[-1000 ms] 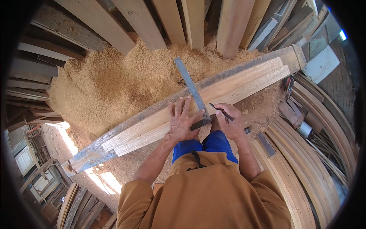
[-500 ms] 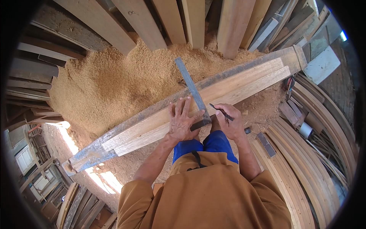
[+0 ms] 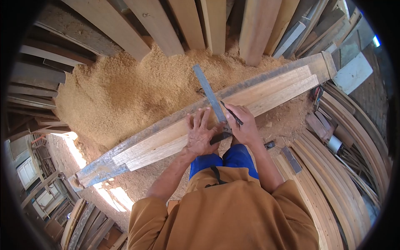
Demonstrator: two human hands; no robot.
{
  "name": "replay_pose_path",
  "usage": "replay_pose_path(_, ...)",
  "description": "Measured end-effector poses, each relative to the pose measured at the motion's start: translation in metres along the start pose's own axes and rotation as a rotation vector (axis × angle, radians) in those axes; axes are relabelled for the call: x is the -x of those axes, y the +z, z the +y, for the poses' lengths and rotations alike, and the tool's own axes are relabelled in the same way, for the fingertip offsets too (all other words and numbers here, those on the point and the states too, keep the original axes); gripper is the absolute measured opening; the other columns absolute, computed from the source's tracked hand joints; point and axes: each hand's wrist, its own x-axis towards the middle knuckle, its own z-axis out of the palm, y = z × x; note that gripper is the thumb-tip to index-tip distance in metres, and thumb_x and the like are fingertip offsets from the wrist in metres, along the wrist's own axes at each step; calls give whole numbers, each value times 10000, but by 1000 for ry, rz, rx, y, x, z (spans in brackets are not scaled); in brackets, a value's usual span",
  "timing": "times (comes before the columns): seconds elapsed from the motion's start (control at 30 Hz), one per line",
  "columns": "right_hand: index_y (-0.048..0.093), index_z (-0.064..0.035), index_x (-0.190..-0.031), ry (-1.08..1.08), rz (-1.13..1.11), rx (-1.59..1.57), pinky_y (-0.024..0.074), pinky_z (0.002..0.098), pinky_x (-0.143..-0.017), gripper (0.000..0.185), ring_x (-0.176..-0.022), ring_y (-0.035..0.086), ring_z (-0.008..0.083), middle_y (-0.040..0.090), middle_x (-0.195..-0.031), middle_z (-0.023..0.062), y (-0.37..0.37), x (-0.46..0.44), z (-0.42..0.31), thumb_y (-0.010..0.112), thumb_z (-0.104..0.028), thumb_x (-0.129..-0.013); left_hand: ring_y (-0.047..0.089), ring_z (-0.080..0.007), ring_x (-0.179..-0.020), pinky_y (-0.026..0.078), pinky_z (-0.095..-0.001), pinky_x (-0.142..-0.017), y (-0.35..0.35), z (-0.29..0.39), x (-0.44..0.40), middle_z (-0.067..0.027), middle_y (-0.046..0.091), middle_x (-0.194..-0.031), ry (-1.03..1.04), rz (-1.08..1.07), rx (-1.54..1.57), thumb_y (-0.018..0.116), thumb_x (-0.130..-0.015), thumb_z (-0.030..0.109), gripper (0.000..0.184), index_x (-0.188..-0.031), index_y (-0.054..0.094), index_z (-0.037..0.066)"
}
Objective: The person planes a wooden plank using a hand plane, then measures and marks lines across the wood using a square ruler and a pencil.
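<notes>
A metal try square (image 3: 209, 93) lies across two pale wooden boards (image 3: 266, 96), its blade pointing up and left and its dark stock along the near edge. My left hand (image 3: 201, 136) holds the square there, fingers stretched over the board left of the blade, thumb at the blade's lower end. My right hand (image 3: 243, 124) is closed round a slim dark marking tool (image 3: 233, 114), whose exact kind I cannot make out. The tool's tip is beside the right edge of the blade, over the board.
The boards rest on a long worn beam (image 3: 93, 168). Behind it are a sawdust heap (image 3: 121, 96) and upright planks (image 3: 156, 25). Stacked long timbers (image 3: 329, 179) lie at the right, with a small dark block (image 3: 291, 160) on them. Furniture parts crowd the lower left.
My right hand has moved left and up, bringing the marking tool from right of the square to the edge of its blade. My left hand and the square stay nearly in place.
</notes>
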Motion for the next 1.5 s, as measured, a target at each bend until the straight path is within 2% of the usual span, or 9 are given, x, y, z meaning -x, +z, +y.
replay_pose_path(0.2, 730, -7, -1252, -21, -143, 77, 552, 507, -911, 281, -1012, 676, 422, 754, -1088, 194, -4, -6, 3, 677, -131, -1006, 188, -512, -1627, 87, -787, -1258, 2, -3, 1, -232, 224, -1782, 12, 8, 15, 897, -654, 454, 875, -1494, 654, 467)
replay_pose_path(0.3, 738, -1, -1175, -15, -153, 108, 535, 500, -898, 218, -923, 661, 428, 740, -1000, 202, -15, 6, -5, 676, -101, -992, 191, -514, -1626, 78, -786, -1257, 6, -4, 2, -239, 239, -1776, 18, 43, 20, 896, -657, 452, 867, -1491, 658, 464)
replay_pose_path(0.5, 738, -30, -1176, 11, -267, 165, 565, 505, -882, 217, -1001, 675, 418, 755, -1057, 188, -32, 22, -4, 673, -133, -997, 190, -530, -1627, 62, -789, -1252, 2, 0, -1, -263, 251, -1767, 8, 21, 32, 896, -674, 448, 872, -1508, 641, 460)
replay_pose_path(0.63, 743, -14, -1183, 55, -174, 84, 573, 491, -905, 229, -1021, 694, 422, 764, -1094, 193, -31, 23, -10, 694, -127, -990, 179, -542, -1630, 59, -802, -1243, 3, -1, 0, -273, 243, -1770, 13, 18, 41, 900, -688, 443, 883, -1526, 622, 457)
replay_pose_path(0.73, 744, 1, -1197, 98, -98, 37, 579, 475, -914, 240, -1029, 709, 421, 766, -1106, 211, -33, 26, -11, 701, -108, -987, 178, -540, -1624, 22, -780, -1252, 3, -1, -2, -294, 258, -1756, 47, -12, -42, 893, -719, 543, 826, -1502, 653, 440)
replay_pose_path(0.8, 744, 11, -1210, 117, -52, 18, 582, 465, -917, 251, -1030, 715, 419, 764, -1103, 225, -36, 25, -14, 700, -95, -987, 181, -539, -1622, 14, -785, -1248, 3, -1, -3, -297, 252, -1756, 46, -11, -41, 897, -715, 544, 845, -1514, 640, 446)
replay_pose_path(1.33, 743, 14, -1225, 150, -59, 13, 579, 466, -914, 259, -1038, 716, 409, 758, -1118, 238, -43, 19, -16, 709, -114, -1002, 189, -540, -1611, -9, -770, -1256, 2, 4, -8, -315, 261, -1743, 20, 5, -22, 899, -718, 577, 826, -1500, 655, 469)
replay_pose_path(1.43, 740, 13, -1229, 133, -57, 23, 577, 472, -912, 263, -1033, 715, 411, 756, -1110, 237, -41, 20, -11, 710, -118, -1003, 183, -544, -1625, 53, -771, -1267, -1, 6, -9, -306, 247, -1755, 4, -7, 11, 935, -681, 484, 934, -1547, 584, 500)
replay_pose_path(1.5, 738, 13, -1233, 121, -58, 30, 576, 474, -911, 265, -1027, 713, 413, 755, -1102, 237, -40, 19, -11, 708, -119, -1005, 193, -541, -1613, 22, -768, -1262, 1, 5, -9, -312, 266, -1743, 12, -1, -15, 901, -713, 547, 846, -1512, 633, 481)
